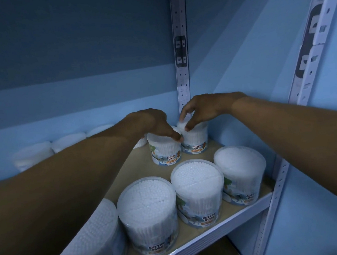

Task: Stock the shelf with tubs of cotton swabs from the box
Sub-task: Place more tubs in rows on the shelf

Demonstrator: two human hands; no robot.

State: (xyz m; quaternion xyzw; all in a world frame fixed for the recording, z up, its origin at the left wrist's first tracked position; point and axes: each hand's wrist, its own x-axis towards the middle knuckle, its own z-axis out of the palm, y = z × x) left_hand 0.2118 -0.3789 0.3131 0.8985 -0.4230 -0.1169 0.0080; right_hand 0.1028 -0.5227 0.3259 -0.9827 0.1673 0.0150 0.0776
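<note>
The shelf (251,204), a tan board with a white front edge carried on two perforated white uprights (181,64), holds four tubs of cotton swabs in the front row (198,188) and further tubs along the back wall, of which three lids (68,140) show left of the arm. The left hand (153,124) grips the top of one rear tub (164,150) with curled fingers. The right hand (201,109) pinches the lid of the corner tub (195,139) standing against it.
</note>
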